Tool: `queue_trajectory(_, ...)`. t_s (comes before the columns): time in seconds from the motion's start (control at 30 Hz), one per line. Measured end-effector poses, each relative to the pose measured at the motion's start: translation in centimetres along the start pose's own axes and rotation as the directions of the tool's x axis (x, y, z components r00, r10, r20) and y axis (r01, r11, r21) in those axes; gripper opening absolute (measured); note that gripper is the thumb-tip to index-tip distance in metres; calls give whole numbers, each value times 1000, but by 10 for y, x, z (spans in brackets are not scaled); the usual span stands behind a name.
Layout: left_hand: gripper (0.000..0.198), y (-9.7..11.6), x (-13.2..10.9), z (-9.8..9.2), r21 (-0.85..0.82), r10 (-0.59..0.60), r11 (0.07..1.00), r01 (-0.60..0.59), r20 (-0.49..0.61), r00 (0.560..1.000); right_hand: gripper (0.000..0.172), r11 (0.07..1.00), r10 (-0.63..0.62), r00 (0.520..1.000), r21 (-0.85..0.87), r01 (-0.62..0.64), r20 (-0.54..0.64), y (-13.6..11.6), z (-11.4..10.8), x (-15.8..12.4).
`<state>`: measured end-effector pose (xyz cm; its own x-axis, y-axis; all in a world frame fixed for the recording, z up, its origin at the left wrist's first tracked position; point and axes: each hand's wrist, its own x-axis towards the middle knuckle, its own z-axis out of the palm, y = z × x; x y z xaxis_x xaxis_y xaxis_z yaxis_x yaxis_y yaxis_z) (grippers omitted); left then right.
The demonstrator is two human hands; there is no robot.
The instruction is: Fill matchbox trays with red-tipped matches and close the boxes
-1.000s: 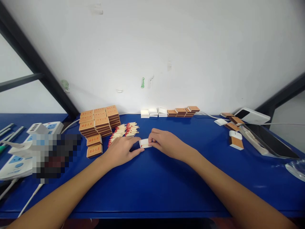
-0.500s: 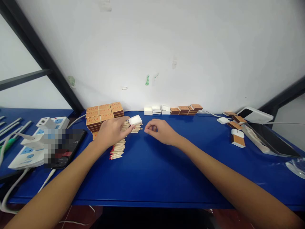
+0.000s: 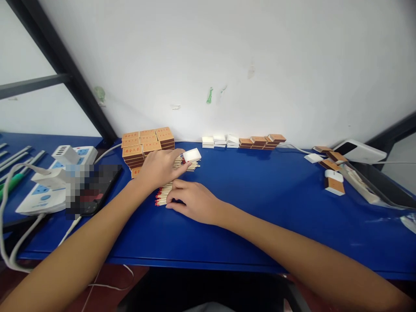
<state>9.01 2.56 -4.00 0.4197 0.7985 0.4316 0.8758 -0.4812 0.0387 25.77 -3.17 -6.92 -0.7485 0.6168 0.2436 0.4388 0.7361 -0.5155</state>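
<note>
My left hand [image 3: 159,167] is closed on a small white matchbox tray [image 3: 192,155], gripping it by its left end between thumb and fingers. Under and behind that hand lie wooden matches [image 3: 194,166], partly hidden by it. My right hand [image 3: 191,199] reaches into a nearer pile of red-tipped matches [image 3: 161,198], with thumb and forefinger curled round some of them; how many is hidden. Just behind my left wrist stands a stack of orange-brown matchboxes [image 3: 147,145].
Along the wall sit white trays [image 3: 219,141] and brown matchbox covers [image 3: 259,141]. A power strip [image 3: 42,195] and phone [image 3: 100,190] lie left on the blue table [image 3: 260,225]. Loose matchboxes [image 3: 334,186] and a white device [image 3: 360,151] are at right.
My right hand has moved left and nearer to me, down onto the matches. My left hand still holds the tray. The whole view has shifted slightly.
</note>
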Motion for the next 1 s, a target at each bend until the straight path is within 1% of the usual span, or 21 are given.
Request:
queue_trajectory(0.13,50,0,0,1,13,4,1000,-4,-17,1000,8,1000,30,999,-5,-30,13,1,1,1)
queue_trajectory(0.23,50,-2,1,1,10,-9,1000,9,0,1000,8,999,22,1000,-35,-22,-1,1,2,1)
queue_trajectory(0.4,48,-3,2,3,11,12,1000,-13,22,1000,12,997,30,1000,-65,-30,7,2,5,0)
queue_trajectory(0.53,47,-4,2,5,-3,21,1000,-21,-5,1000,14,992,19,1000,-127,-17,8,2,7,0)
queue_trajectory(0.63,46,-2,2,4,-1,18,1000,-18,14,1000,16,986,8,1000,-168,-4,26,2,8,1)
queue_trajectory(0.8,46,-2,1,1,-20,32,999,-32,31,999,23,968,60,997,-245,-48,42,-1,10,2)
queue_trajectory(0.9,43,-4,1,2,-33,57,998,-56,45,997,24,961,64,996,-271,-47,55,1,6,-5)
queue_trajectory(0.97,41,-4,1,3,-33,74,997,-72,59,996,22,957,62,998,-285,-53,23,8,-3,-12)
queue_trajectory(1.0,41,-4,1,4,-33,86,996,-84,68,994,21,954,58,998,-293,-59,-13,13,-9,-16)
